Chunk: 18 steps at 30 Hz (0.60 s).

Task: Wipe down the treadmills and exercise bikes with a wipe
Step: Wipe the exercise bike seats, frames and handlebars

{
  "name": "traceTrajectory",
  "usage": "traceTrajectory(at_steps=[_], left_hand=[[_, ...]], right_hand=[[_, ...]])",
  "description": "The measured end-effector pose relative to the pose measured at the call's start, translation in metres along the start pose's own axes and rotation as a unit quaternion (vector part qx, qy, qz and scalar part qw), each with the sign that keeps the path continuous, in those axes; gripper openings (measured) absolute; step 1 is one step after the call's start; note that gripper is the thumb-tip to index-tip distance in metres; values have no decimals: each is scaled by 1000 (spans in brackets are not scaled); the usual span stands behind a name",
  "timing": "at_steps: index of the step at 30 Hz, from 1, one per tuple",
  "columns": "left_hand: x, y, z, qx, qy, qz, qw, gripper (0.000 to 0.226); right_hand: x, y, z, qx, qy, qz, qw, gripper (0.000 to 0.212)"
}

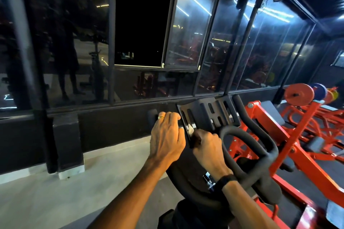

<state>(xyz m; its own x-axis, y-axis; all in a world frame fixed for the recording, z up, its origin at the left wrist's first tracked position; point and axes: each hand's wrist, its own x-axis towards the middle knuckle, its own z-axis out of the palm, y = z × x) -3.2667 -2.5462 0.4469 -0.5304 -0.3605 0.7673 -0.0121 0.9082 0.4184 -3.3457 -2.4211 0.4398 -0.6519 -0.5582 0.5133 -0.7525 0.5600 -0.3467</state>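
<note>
Gripping the left end of the exercise bike's black handlebar (247, 147), the left hand (166, 135) has its fingers curled over the bar and wears a gold ring (161, 117) on one finger. Just to its right, the right hand (206, 147), with a dark band (226, 180) at the wrist, pinches a small white wipe (190, 128) and presses it against the left edge of the slotted black console bracket (208, 115) at the middle of the bars. Further right stand orange weight machines (297, 135) carrying coloured plates (299, 93), all before a dark glass wall (186, 29).
</note>
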Motion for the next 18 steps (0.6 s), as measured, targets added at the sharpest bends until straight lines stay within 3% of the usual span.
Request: traceTrajectory(at_steps=[3, 6, 8, 10, 12, 15, 18], left_hand=[[-1, 0, 0, 4, 4, -1, 1000, 32], [-1, 1, 0, 14, 5, -7, 1000, 31], [-2, 1, 0, 16, 6, -9, 1000, 30], [-3, 1, 0, 13, 4, -10, 1000, 29], [-2, 0, 1, 7, 1, -17, 1000, 29], [-4, -2, 2, 6, 3, -19, 1000, 25], [-4, -3, 3, 1, 10, -17, 1000, 24]], right_hand=[[3, 3, -9, 102, 5, 19, 995, 24], [18, 4, -7, 243, 85, 84, 963, 20], [34, -2, -7, 247, 164, 87, 951, 20], [51, -11, -11, 173, 216, 39, 960, 13], [68, -13, -8, 96, 188, -24, 977, 10], [72, -8, 12, 63, 46, -65, 995, 21], [61, 4, 17, 38, 12, -76, 996, 17]])
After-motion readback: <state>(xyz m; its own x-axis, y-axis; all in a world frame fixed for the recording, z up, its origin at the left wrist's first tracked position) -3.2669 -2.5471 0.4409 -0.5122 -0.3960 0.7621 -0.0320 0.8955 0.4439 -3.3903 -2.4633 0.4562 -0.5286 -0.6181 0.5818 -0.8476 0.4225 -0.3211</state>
